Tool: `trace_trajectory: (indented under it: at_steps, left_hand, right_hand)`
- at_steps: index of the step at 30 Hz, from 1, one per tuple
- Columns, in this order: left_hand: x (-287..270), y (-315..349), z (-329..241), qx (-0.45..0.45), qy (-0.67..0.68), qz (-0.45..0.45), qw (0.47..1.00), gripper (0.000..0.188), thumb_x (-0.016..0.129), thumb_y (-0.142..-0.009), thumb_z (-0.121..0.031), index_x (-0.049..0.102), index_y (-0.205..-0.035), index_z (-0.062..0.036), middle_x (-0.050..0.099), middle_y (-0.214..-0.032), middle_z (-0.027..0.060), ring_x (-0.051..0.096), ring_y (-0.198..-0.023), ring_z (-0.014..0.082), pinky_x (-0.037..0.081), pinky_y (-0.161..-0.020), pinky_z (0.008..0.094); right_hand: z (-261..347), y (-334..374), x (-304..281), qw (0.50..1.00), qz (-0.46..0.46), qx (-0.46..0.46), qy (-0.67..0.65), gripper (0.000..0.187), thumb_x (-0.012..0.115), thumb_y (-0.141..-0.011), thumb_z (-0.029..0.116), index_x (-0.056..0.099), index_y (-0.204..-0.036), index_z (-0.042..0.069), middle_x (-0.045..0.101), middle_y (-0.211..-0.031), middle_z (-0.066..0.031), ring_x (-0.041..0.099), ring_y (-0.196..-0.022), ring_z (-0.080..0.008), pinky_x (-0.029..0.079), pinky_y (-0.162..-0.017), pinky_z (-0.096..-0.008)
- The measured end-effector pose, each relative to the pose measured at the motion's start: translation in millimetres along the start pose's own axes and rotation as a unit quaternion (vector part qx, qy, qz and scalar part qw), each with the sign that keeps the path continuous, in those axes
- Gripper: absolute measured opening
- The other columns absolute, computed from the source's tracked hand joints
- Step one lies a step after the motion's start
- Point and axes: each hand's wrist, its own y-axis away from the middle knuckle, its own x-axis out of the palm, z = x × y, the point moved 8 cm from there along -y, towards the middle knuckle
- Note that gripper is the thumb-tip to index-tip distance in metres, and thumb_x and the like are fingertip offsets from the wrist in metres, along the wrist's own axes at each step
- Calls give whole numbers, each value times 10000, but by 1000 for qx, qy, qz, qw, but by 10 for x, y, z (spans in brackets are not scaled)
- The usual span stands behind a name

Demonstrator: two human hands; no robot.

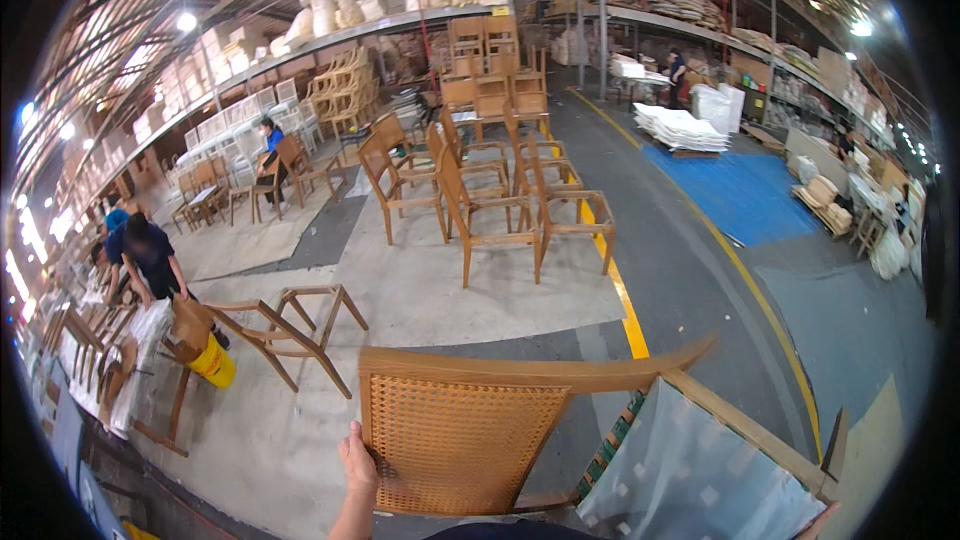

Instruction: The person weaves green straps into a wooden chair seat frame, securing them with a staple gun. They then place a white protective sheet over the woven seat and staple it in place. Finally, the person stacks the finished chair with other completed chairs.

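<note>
Close before me a wooden chair (480, 368) is held tilted on its side. Its back has a woven cane panel (455, 440), and a pale greyish sheet (710, 470) covers the seat, with green webbing (612, 445) along one edge. My left hand (358, 460) grips the outer edge of the chair back, thumb up, other fingers mostly hidden behind it. At the lower right, my right hand (820, 520) holds the edge of the seat frame; only a small part of that hand shows.
Several seatless wooden chairs (480, 210) stand ahead. Another chair frame (290, 335) leans at the left, near a yellow bucket (213, 362) and a person (150, 255) at a covered table. A person in blue (270, 145) sits farther back. A blue floor sheet (735, 195) lies right.
</note>
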Motion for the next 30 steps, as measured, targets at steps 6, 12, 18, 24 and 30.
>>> trace_trajectory:
  at_steps: [6, 12, 18, 24, 30]
  left_hand:
    - [60, -835, 49, 28, 11, -70, 997, 623, 483, -1112, -520, 640, -1107, 83, 539, -1138, 172, 529, -1078, 266, 423, -1006, 405]
    - [426, -1823, -8, 39, 63, -181, 981, 569, 489, -1122, -469, 644, -1099, 79, 529, -1160, 150, 540, -1086, 229, 446, -969, 391]
    - [1217, -3516, -500, 84, 170, -79, 979, 507, 438, -1116, -404, 650, -1247, 37, 610, -1269, 154, 584, -1137, 232, 477, -979, 402]
    - [2277, -5310, -1328, 147, 424, 7, 894, 559, 427, -1089, -453, 548, -1431, -28, 640, -1375, 128, 616, -1240, 282, 519, -1014, 447]
    - [2745, -6918, -1503, 197, 444, -94, 869, 687, 458, -1063, -566, 478, -1521, -54, 605, -1435, 145, 625, -1265, 335, 574, -1004, 506]
  right_hand:
    - [251, -742, 2628, 992, 119, -24, 12, 1087, 274, -1014, 825, 330, -1597, -91, 470, -1583, -289, 477, -1465, -404, 399, -1213, -521]
    - [-42, -1103, 4789, 974, 222, -19, 25, 1048, 224, -1033, 800, 349, -1595, -77, 512, -1555, -274, 517, -1429, -401, 409, -1209, -532]
    - [-20, -939, 6699, 941, 234, 56, -239, 865, 457, -1043, 729, 439, -1555, 32, 553, -1514, -131, 557, -1350, -290, 430, -1157, -436]
    - [449, -844, 7913, 930, 86, -122, -336, 754, 471, -1087, 618, 429, -1580, 50, 504, -1573, -129, 507, -1415, -305, 399, -1197, -438]
    - [601, -270, 10267, 902, 3, -169, -398, 655, 433, -1105, 572, 510, -1517, 69, 575, -1504, -145, 591, -1335, -314, 495, -1111, -494]
